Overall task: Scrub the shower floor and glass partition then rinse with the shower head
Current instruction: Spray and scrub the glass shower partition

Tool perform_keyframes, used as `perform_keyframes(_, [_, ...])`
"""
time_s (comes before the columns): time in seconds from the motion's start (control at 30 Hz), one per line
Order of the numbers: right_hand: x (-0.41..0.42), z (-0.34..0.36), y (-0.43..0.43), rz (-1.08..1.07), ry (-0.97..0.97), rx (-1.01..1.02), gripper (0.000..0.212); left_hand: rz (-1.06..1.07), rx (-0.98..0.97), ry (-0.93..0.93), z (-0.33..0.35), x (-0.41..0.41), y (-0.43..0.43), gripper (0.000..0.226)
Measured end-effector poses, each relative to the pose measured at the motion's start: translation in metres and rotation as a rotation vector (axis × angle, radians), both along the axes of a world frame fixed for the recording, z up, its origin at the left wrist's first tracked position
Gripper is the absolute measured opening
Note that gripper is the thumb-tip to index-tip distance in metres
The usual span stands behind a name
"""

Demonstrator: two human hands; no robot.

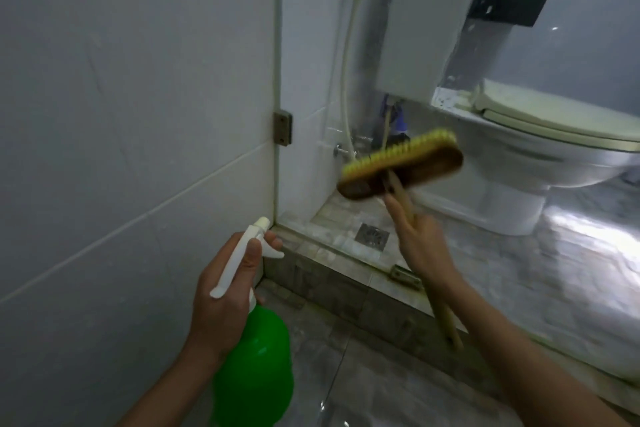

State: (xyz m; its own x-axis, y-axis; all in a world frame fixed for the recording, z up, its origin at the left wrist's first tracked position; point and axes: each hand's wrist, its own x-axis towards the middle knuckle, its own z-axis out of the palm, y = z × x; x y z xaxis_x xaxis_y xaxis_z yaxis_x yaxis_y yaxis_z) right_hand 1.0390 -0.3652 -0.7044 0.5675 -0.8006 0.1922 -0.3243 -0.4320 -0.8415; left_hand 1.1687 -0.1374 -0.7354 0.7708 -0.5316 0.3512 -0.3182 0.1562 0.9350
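— Since the glass partition (311, 55) is the biggest thing here, shouldn't it be scrubbed first?

— I'd judge that's the step in hand. The right hand (422, 243) is clamped on the scrub brush (401, 166) by its wooden handle (438, 305). The brush is raised low against the pane with its yellow bristles turned to the glass. It's blurred, so I can't tell if they touch. Better to spray first, then stroke from the top edge down so the dirt runs onto the shower floor (343, 218). The left hand (225, 288) grips the green spray bottle (256, 364), one finger on the trigger.

— And the room?

— A white tiled wall (138, 114) on the left and a toilet (540, 156) on the right. The pane stands along the stone curb (346, 291), with a bracket (405, 276) at its bottom edge. The drain (372, 236) lies near the floor's curb edge. A pale hose (346, 80) hangs down the back wall, but I can't make out the shower head.
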Motion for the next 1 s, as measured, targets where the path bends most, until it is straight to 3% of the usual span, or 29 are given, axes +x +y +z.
perform_keyframes(0.1, [-0.028, -0.006, 0.006, -0.041, 0.069, -0.003, 0.055, -0.021, -0.015, -0.013, 0.008, -0.006, -0.005, 0.029])
perform_keyframes(0.27, [0.027, 0.124, -0.011, 0.021, -0.227, -0.064, 0.054, -0.042, -0.047, -0.054, 0.02, -0.016, -0.018, 0.027])
perform_keyframes(0.33, [0.02, 0.138, -0.018, 0.018, -0.25, -0.089, 0.056, -0.051, -0.049, -0.075, 0.026, -0.023, -0.023, 0.031])
perform_keyframes(0.53, [-0.105, -0.015, -0.011, -0.152, -0.039, 0.073, 0.069, -0.121, -0.046, -0.092, 0.034, -0.038, -0.036, 0.034])
perform_keyframes(0.63, [-0.117, 0.004, -0.016, -0.149, -0.01, 0.026, 0.058, -0.168, -0.057, -0.087, 0.041, -0.047, -0.044, 0.026])
perform_keyframes(0.8, [-0.095, 0.13, -0.03, -0.093, -0.295, -0.027, 0.054, -0.22, -0.068, -0.119, 0.056, -0.065, -0.064, 0.025])
perform_keyframes(0.87, [-0.11, 0.118, -0.034, -0.115, -0.26, -0.033, 0.056, -0.239, -0.085, -0.109, 0.063, -0.07, -0.068, 0.03])
perform_keyframes(1.0, [-0.169, -0.009, -0.023, -0.293, -0.095, 0.084, 0.066, -0.249, -0.079, -0.125, 0.072, -0.076, -0.072, 0.031])
